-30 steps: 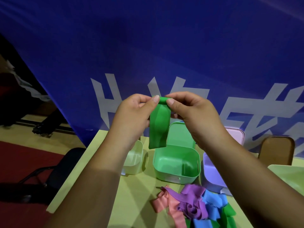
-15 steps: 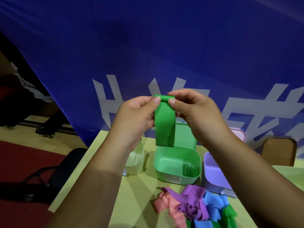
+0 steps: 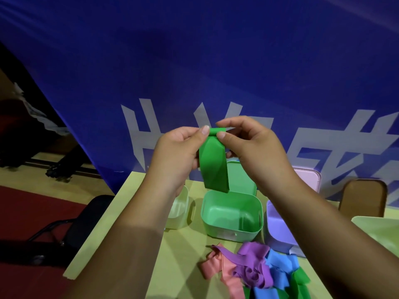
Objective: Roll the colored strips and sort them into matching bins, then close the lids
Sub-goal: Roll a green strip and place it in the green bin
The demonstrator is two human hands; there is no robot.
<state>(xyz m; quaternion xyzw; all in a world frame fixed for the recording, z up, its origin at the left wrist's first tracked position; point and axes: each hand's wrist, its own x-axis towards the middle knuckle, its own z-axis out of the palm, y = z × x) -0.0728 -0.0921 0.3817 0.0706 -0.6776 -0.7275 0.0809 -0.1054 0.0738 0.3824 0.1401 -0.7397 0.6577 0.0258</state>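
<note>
A blue banner (image 3: 194, 61) hangs behind the table (image 3: 172, 266). Near the far edge of the table three open bins stand in a row: a pale bin (image 3: 179, 210) by the left edge, a green bin (image 3: 232, 216) in the middle and a purple bin (image 3: 278, 229) to its right. A pile of mixed strips (image 3: 254, 270) lies on the nearer side. The green strip (image 3: 213, 165) hangs in the air above the green bin, with its top end rolled a little. The left hand (image 3: 174, 152) and the right hand (image 3: 254, 147) both pinch this rolled end between thumb and fingertips.
</note>
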